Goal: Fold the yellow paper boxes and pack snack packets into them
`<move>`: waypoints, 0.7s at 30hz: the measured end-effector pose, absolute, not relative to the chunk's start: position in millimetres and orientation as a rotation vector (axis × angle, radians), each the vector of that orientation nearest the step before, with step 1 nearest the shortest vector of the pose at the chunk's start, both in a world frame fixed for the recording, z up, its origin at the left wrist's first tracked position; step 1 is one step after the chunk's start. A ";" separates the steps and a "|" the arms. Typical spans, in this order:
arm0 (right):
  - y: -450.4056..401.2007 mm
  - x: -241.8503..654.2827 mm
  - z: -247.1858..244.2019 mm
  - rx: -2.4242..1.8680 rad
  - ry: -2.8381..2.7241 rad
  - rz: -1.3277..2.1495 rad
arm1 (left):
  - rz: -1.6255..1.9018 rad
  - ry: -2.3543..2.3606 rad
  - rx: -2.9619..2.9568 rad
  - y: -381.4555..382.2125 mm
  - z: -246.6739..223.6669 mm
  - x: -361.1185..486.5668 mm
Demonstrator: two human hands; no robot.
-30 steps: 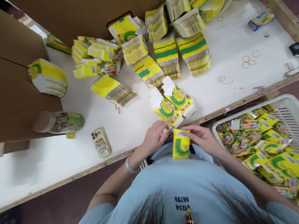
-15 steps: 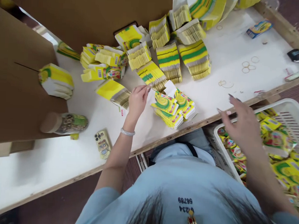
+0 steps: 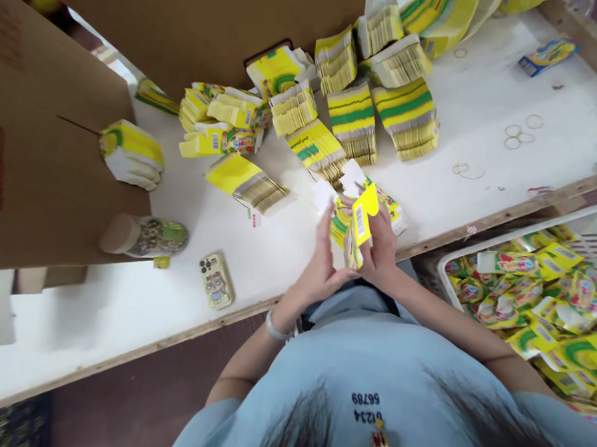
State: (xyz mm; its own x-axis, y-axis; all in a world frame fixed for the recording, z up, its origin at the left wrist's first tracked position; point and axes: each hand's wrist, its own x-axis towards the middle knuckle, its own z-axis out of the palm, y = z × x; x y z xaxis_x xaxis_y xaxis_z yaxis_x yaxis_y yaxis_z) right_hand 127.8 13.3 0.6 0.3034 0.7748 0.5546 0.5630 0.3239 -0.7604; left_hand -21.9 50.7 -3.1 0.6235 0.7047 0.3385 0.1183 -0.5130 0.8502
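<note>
Both hands meet at the table's front edge around a small yellow carton [image 3: 363,217], whose barcode panel faces up. My right hand [image 3: 381,244] grips the carton from the right, its fingers partly behind it. My left hand [image 3: 321,258] lies along the carton's left side, thumb against its lower end and fingers stretched upward. Beneath and behind the hands lie printed cartons [image 3: 394,212], partly hidden. Beyond them is a fanned stack of flat yellow cartons [image 3: 317,146]; another fanned stack [image 3: 248,183] lies to the left.
More carton stacks [image 3: 351,119] stand along cardboard boxes [image 3: 213,25]. A phone [image 3: 216,282] and a jar [image 3: 148,236] lie on the left. Rubber bands [image 3: 519,136] and a blue box [image 3: 548,56] are on the right. A white basket [image 3: 449,261] of filled packs stands lower right.
My right hand has come in from above the basket to the table's front edge. My left hand has moved right, away from the left stack, and a carton is now between both hands.
</note>
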 end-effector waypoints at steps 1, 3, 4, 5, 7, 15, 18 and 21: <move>8.9 126.3 1.3 -1.398 -1.307 0.286 | 0.809 0.622 1.973 42.6 -10.9 -17.5; 2.7 122.6 -0.2 -1.456 -1.194 0.446 | 0.771 0.625 1.903 29.1 -21.3 -10.1; 0.8 120.8 -2.1 -1.461 -1.142 0.526 | 0.771 0.642 1.886 24.4 -23.9 -7.7; -0.6 119.4 -4.3 -1.460 -1.089 0.597 | 0.772 0.666 1.884 21.1 -24.9 -6.5; -2.0 117.8 -8.1 -1.460 -0.996 0.686 | 0.758 0.728 1.895 18.1 -24.1 -7.1; -10.0 120.4 -11.9 -1.536 -0.855 0.779 | 0.677 1.061 1.682 13.0 -21.6 -20.6; -26.5 118.7 -14.9 -1.418 -0.794 0.960 | 0.712 1.012 1.526 2.1 -23.9 -24.0; -45.7 119.9 -17.0 -1.365 -0.803 1.044 | 0.790 0.906 1.381 -12.4 -32.7 -32.9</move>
State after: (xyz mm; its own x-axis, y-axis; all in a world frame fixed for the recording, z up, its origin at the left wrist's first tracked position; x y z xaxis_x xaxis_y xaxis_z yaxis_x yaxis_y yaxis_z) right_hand 119.9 -45.7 -17.0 0.3636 0.9236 -0.1216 -0.1187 -0.0835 -0.9894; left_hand -32.9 -12.4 -32.7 0.4581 0.8862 -0.0695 0.0525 0.0511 0.9973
